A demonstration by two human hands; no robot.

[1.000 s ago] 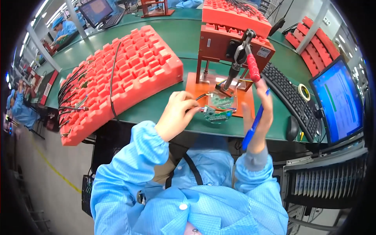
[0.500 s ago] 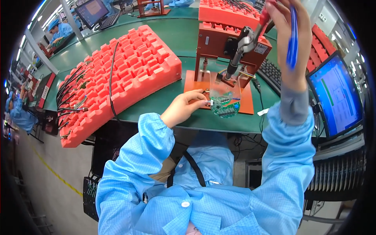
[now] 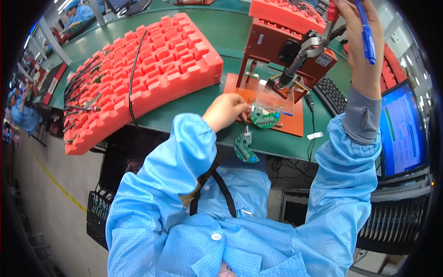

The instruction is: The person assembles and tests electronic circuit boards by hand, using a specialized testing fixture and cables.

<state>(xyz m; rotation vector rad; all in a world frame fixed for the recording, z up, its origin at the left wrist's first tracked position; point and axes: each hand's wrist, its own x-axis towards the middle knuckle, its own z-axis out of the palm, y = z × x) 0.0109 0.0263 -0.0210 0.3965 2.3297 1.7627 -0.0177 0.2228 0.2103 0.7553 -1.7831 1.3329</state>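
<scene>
Narrowly drawn together, the fingertips of the left hand [image 3: 226,112] are set at the left end of the upper circuit board [image 3: 265,120], which lies under the clear plate [image 3: 274,99] of a red-orange press [image 3: 267,44]; whether the board is actually pinched cannot be told. Just below those fingertips, a second green board [image 3: 244,148] is seen hanging across the table's front edge. By the raised right hand [image 3: 356,32], a blue pen [image 3: 368,44] is held between curled fingers, while the red lever handle [image 3: 332,11] is met by the fingers near the upper edge of view.

On the green table [image 3: 184,121], a red foam tray [image 3: 152,69] is crossed by a black cable [image 3: 134,74]. To the right, a white scrap [image 3: 315,135], a keyboard [image 3: 332,94] and a lit monitor [image 3: 401,131] are placed. Beyond, a blue-clad co-worker [image 3: 79,16] is seen at upper left, and the grey floor is marked by a yellow line [image 3: 55,180].
</scene>
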